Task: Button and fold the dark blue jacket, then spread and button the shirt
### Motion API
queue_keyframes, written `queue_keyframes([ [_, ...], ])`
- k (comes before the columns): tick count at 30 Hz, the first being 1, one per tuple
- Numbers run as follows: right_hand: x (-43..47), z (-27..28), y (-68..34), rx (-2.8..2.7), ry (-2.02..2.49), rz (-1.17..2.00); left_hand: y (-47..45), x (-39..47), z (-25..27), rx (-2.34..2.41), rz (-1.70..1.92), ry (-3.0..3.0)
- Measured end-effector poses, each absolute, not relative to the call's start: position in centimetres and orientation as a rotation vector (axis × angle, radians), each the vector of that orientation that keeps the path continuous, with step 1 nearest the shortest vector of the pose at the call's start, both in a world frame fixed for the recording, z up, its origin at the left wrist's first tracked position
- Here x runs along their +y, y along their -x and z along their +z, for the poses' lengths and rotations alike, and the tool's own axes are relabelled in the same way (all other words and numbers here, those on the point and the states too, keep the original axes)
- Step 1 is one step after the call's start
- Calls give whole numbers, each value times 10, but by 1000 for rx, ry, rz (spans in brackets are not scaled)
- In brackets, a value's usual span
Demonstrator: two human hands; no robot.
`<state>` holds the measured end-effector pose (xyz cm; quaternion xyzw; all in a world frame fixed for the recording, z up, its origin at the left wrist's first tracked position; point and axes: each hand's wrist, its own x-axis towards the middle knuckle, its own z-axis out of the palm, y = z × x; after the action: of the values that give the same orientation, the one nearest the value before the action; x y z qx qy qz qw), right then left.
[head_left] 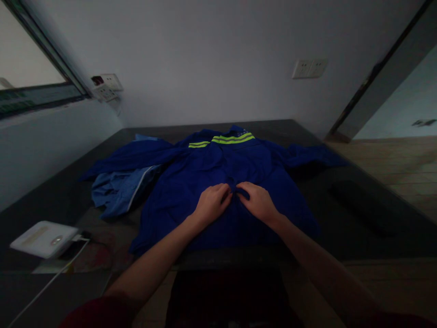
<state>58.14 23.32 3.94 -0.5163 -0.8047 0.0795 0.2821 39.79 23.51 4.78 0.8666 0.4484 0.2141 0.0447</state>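
Note:
A dark blue work jacket (191,182) with yellow-green reflective stripes across the chest lies spread on a dark table, its sleeves stretched out to both sides and its collar toward the wall. Both hands meet at the middle of its front. My left hand (214,200) pinches the cloth near the front opening, fingers closed. Close beside it, my right hand (256,199) also has its fingers pinched on the jacket's front edge. Whether a button or only fabric sits between the fingertips is too dark and small to tell.
A lighter blue garment (119,189) with a white stripe lies partly under the jacket's sleeve at left. Nearer is a white box-like device (46,239) with a white cable (51,280). A dark flat object (360,207) lies at right on the table (314,241). Sockets (310,68) are on the wall.

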Motion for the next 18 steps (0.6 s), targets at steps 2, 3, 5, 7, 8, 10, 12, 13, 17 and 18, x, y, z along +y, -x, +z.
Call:
queue_keyframes([
  [2, 233, 38, -579, -2105, 1328, 254, -398, 235, 49, 1380, 627, -2683],
  [3, 234, 38, -579, -2072, 1312, 269, -398, 234, 50, 1382, 614, -2694],
  [5, 235, 38, -580, -2013, 1290, 294, -398, 234, 51, 1388, 591, -2705],
  [7, 236, 38, -581, -1985, 1265, 324, -398, 234, 52, 1399, 567, -2704],
  [8, 237, 38, -581, -1987, 1255, 343, -398, 234, 52, 1407, 557, -2701],
  [10, 236, 37, -580, -2009, 1246, 380, -397, 234, 51, 1411, 549, -2701],
  [12, 235, 36, -578, -2028, 1260, 394, -397, 234, 49, 1409, 553, -2707],
  [13, 235, 36, -577, -2035, 1273, 392, -397, 235, 49, 1409, 556, -2713],
  [17, 232, 37, -576, -2070, 1331, 374, -397, 235, 47, 1410, 585, -2730],
  [18, 232, 38, -576, -2081, 1337, 370, -397, 235, 46, 1411, 591, -2732],
])
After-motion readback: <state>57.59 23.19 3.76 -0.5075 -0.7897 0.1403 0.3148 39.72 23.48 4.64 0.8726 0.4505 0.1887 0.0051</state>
